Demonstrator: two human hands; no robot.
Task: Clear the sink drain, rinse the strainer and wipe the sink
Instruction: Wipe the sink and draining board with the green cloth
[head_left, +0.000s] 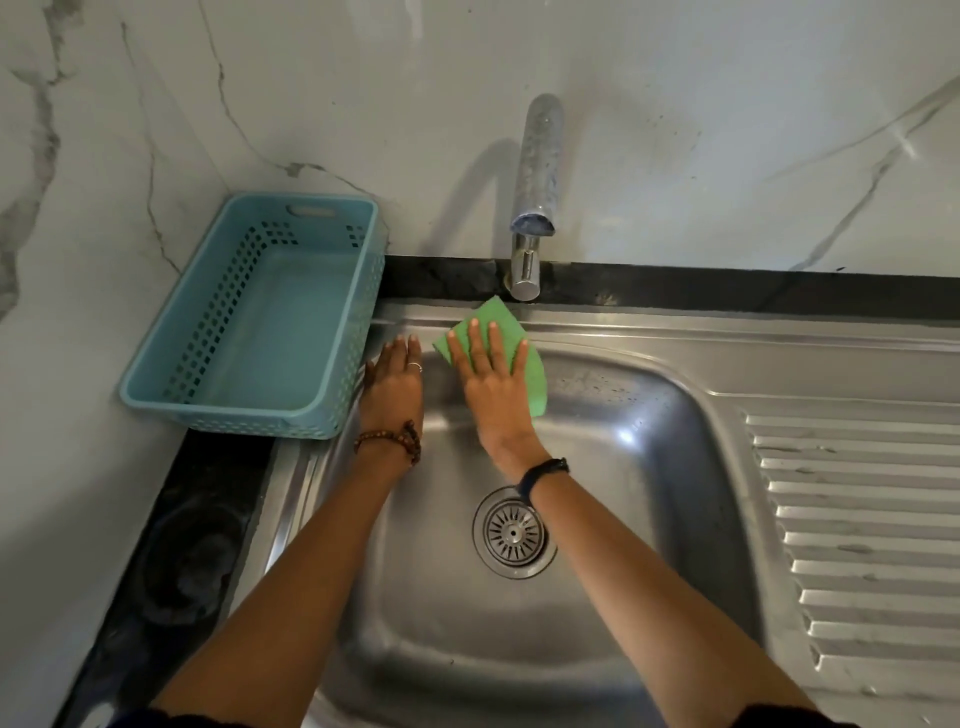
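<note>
Your right hand (493, 387) presses flat, fingers spread, on the soft, light green cloth (519, 358) at the sink (649, 467) rim, left hand (392, 382) flat beside; bunch it by its middle.

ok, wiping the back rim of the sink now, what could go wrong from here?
1. The right hand presses the green cloth flat right under the chrome tap; knuckles may knock it.
2. The left hand rests beside the light blue plastic basket, which overhangs the counter and could get nudged.
</note>
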